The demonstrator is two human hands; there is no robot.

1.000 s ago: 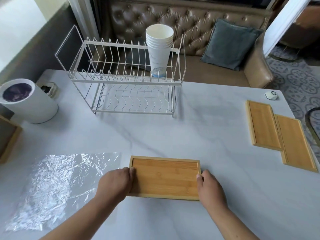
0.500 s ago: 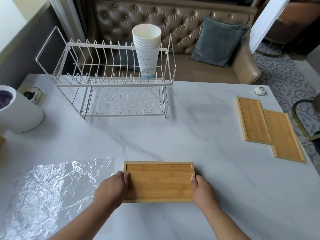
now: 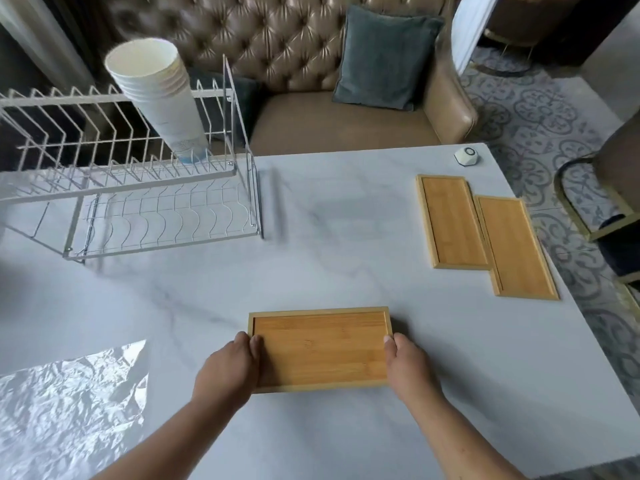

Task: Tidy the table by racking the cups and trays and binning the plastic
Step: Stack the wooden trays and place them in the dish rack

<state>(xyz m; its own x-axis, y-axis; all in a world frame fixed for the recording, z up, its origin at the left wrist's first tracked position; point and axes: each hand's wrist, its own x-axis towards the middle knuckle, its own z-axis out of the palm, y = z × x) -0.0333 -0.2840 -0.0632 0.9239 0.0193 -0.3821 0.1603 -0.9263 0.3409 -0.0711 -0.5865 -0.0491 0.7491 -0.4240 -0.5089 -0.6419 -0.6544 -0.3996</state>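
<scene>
A bamboo tray [image 3: 320,348] lies flat on the marble table in front of me. My left hand [image 3: 230,370] grips its left short edge and my right hand [image 3: 408,367] grips its right short edge. Two more bamboo trays lie side by side at the right: one [image 3: 452,221] nearer the middle, one [image 3: 516,247] by the table's edge. A white wire dish rack [image 3: 138,199] stands at the back left, with a stack of white paper cups [image 3: 162,98] on its top tier. A crinkled sheet of clear plastic [image 3: 69,407] lies at the front left.
A small white puck-shaped device [image 3: 467,156] sits at the table's far right corner. A tufted leather sofa with a grey cushion [image 3: 384,58] stands behind the table. A chair with a gold frame [image 3: 588,202] is off the right edge.
My view has swung to the right, so the white bin at the left has left the frame. Both hands stay on the tray's short edges, and the tray still lies on the table.
</scene>
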